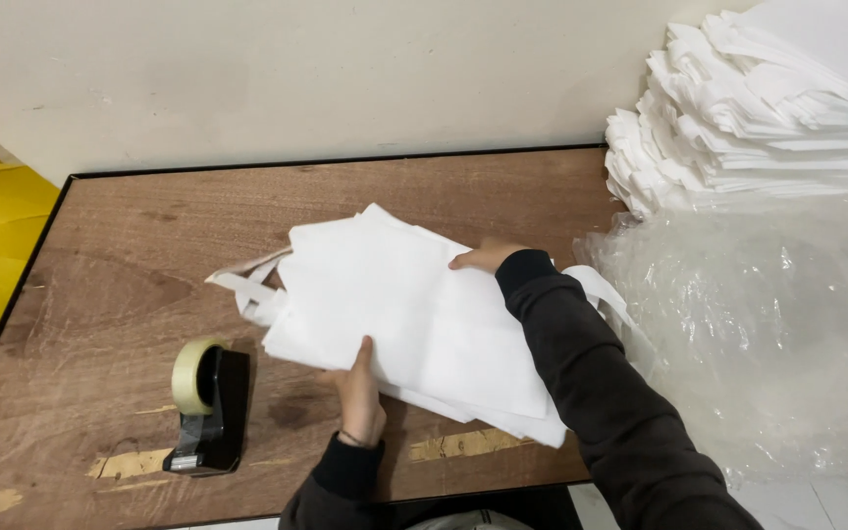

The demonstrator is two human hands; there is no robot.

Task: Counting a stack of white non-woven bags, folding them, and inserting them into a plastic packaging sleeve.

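A small pile of flat white fabric bags (414, 314) lies on the wooden table (130, 255), right between the person's two hands. The left hand (360, 393) grips the near edge of the pile, thumb on top and the other fingers tucked underneath. The right hand (483, 257) rests on the far side of the pile; its fingers are mostly hidden, so I cannot tell how they are spread. White handle straps (247, 290) stick out beyond the left hand. Just left of that hand stands a black tape dispenser (210, 407). Past the right arm sits crumpled clear plastic wrap (758, 324), and beyond it a tall stack of white bags (758, 108).
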